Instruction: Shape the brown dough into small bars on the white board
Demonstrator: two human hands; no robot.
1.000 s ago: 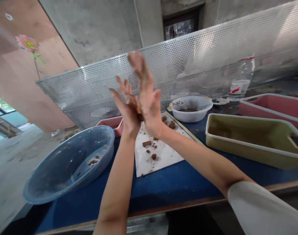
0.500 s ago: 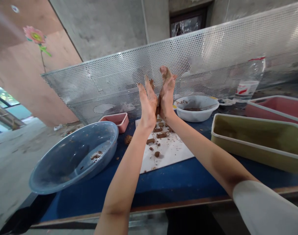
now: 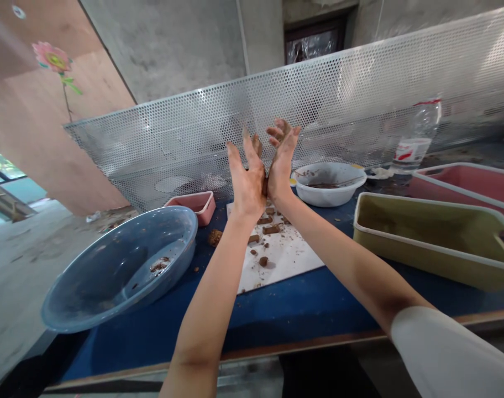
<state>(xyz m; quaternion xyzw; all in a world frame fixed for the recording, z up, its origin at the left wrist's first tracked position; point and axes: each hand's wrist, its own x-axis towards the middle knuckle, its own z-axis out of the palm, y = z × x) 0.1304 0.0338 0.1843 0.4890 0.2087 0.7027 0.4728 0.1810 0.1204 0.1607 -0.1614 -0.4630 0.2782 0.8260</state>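
Note:
Both of my hands are raised above a white board (image 3: pixel 293 260), their heels close together and their fingers spread and pointing up. Pressed between the palms is a small piece of brown clay (image 3: pixel 265 186), mostly hidden. Mud coats the fingers of my left hand (image 3: pixel 248 185) and of my right hand (image 3: pixel 282 168). On the board below lie several short brown clay bars (image 3: pixel 271 229), a small round clay lump (image 3: pixel 263 261) and scattered crumbs. A rough brown clump (image 3: pixel 214 237) sits left of the board on the blue table.
At left stands a large blue basin (image 3: pixel 123 271), with a small pink tray (image 3: pixel 204 210) behind it. A white bowl (image 3: pixel 330 194) is at the back. Right of it are a plastic bottle (image 3: pixel 413 146), an olive bin (image 3: pixel 434 249) and a pink bin (image 3: pixel 467 182). Perforated metal (image 3: pixel 185 121) borders the back.
My fingers have spread further apart, and the right fingers now tip toward the left. The palms stay together around the clay. The whole view has shifted slightly.

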